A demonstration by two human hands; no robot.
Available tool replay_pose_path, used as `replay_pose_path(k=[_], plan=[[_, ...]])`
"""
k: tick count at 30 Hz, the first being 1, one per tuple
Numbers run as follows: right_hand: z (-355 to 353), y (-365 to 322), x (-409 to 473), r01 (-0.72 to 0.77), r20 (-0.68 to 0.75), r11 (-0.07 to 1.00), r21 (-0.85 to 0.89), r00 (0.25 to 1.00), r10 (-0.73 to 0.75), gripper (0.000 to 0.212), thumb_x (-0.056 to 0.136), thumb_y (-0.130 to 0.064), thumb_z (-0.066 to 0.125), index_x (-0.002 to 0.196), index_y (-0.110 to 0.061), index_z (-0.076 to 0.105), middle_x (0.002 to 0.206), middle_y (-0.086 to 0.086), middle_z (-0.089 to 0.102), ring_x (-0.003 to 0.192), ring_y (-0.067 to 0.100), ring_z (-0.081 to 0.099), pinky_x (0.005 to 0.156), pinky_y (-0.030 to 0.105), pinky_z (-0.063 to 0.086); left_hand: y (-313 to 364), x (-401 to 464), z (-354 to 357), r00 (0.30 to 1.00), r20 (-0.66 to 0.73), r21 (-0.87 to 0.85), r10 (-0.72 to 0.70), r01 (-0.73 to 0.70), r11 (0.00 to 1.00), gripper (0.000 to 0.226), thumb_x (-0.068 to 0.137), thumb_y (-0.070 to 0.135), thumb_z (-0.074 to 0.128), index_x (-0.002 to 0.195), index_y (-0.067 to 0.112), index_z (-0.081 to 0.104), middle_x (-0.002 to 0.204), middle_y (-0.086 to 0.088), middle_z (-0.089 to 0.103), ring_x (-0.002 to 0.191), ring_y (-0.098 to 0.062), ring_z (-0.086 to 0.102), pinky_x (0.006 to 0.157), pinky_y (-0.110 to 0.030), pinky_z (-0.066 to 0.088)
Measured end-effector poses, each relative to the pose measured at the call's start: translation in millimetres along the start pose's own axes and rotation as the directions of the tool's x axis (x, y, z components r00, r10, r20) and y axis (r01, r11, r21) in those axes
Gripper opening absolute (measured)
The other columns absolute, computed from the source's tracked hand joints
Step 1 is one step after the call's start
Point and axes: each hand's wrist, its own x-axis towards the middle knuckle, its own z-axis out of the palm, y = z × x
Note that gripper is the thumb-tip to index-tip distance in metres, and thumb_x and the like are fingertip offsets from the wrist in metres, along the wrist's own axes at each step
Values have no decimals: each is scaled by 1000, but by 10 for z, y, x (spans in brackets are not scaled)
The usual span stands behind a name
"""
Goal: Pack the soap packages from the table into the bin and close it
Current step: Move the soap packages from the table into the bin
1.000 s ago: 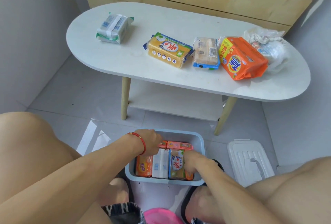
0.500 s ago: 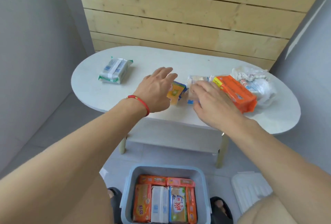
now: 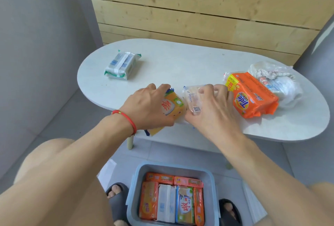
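My left hand (image 3: 150,107) grips a yellow soap package (image 3: 173,107) at the front edge of the white oval table (image 3: 180,63). Beside it my right hand (image 3: 211,110) grips a clear-wrapped pale soap package (image 3: 192,99). An orange Tide package (image 3: 251,97) lies just right of my right hand. A white and green package (image 3: 122,66) lies at the table's left end. On the floor below, the open grey-blue bin (image 3: 134,189) holds several soap packages standing on edge.
A crumpled plastic bag (image 3: 276,81) with items sits at the table's right end. The white bin lid (image 3: 254,206) lies on the floor right of the bin. My feet in dark slippers flank the bin. A wooden plank wall stands behind the table.
Both hands rose out of the bin to the table's front edge, and their fingers have closed round the yellow package and the clear-wrapped package.
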Motion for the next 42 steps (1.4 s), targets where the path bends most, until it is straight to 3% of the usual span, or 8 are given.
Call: replay_pose_path(k=[4,9,17,25,29,34,38,42], plan=[[-83,25,-100,-77,196,993,86,979,59,79,69,-47,74,132,-15,38,115,16,56,108,39,51,78,38,38,59,-344,33,1000,8,-60,9,-9,998,84,67,56,69,138,35,30,102,-1,57,86,-28,60,75,-33,45],[-128,5,-271,-33,204,996,80,979,16,84,70,-44,72,139,-16,34,121,15,50,111,37,47,84,38,38,-46,-659,285,939,343,-365,-12,145,920,70,62,55,65,117,42,24,73,1,64,62,-11,63,54,-26,51],[-183,2,-531,73,210,997,32,975,-79,87,67,-41,69,142,-22,30,115,10,49,108,32,47,72,38,40,-276,-1098,2015,749,600,3,-283,351,936,62,80,43,62,128,18,32,118,-17,52,101,-35,61,79,-34,48],[-74,32,-1265,41,473,962,271,864,-170,89,58,-59,53,139,-48,17,124,-8,45,112,16,49,86,35,45,-282,-1311,2513,791,533,231,-301,206,951,63,89,37,59,138,4,37,135,-20,36,111,-35,59,90,-40,52],[605,85,-1393,-31,658,994,106,752,-46,95,62,-56,57,146,-33,18,130,6,46,123,30,48,83,37,42,-269,-1284,2574,855,488,505,-177,-112,856,47,96,40,41,135,14,48,123,-12,47,111,-31,44,86,-38,45],[1536,185,-1468,-196,696,980,-41,698,169,96,71,-50,71,146,-18,21,134,16,43,123,38,49,83,40,47,-354,-1208,2559,813,536,563,-226,-145,813,47,93,52,40,133,31,52,123,-3,48,113,-26,38,86,-37,38],[2041,134,-1661,-326,690,944,-46,673,266,100,76,-47,73,150,-14,15,142,22,39,125,40,50,86,41,48,-423,-1212,2456,803,564,507,-190,-155,848,59,88,50,54,141,26,44,136,-5,45,126,-28,36,93,-37,41],[2255,71,-1857,-336,694,942,21,683,228,79,84,-22,70,145,-9,21,141,23,37,122,44,53,93,48,51,-438,-1284,2399,817,545,472,-186,-116,874,56,91,34,55,142,16,40,137,-6,47,127,-28,36,91,-37,41]])
